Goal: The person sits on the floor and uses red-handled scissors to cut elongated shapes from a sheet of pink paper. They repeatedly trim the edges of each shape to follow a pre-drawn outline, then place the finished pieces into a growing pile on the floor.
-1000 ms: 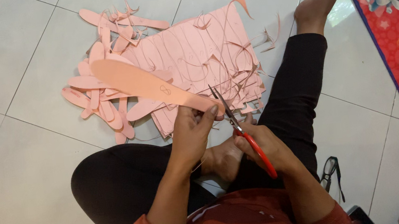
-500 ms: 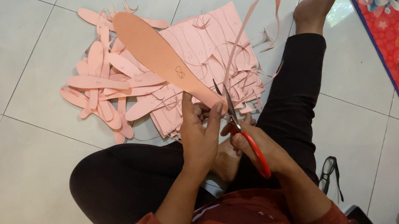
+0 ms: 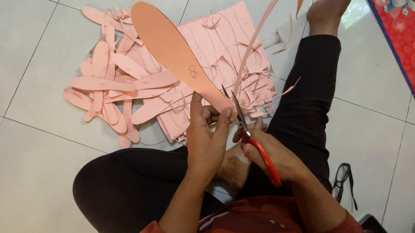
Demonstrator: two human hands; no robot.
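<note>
We note pale grey floor tiles (image 3: 14, 59) with dark grout lines across the left of the view. On them lies a loose heap of pink insole cutouts (image 3: 108, 90), elongated and overlapping, fanned in several directions. Just right of it sits a stack of pink sheets (image 3: 221, 49), roughly square, edges frayed with thin curled offcuts.

Our left hand (image 3: 207, 142) is clenched on the narrow heel end of a pink sole-shaped piece (image 3: 173, 49), thumb and fingers pinching it from both sides. The piece is held above the stack; its long axis runs from the hand up and to the left, rounded toe end pointing to the upper left. A small handwritten mark sits near its middle.

Our right hand (image 3: 272, 156) is closed through the loops of the red-handled scissors (image 3: 249, 132); blades slightly parted, tips pointing up, touching the piece's right edge at the heel. A long pink trimming strip (image 3: 264, 25) rises from the blades and curls to the upper right.

We sit on the floor, legs in black. Spectacles (image 3: 342, 177) lie on the tiles lower right. A red cartoon-print mat (image 3: 408, 36) borders the right edge.
</note>
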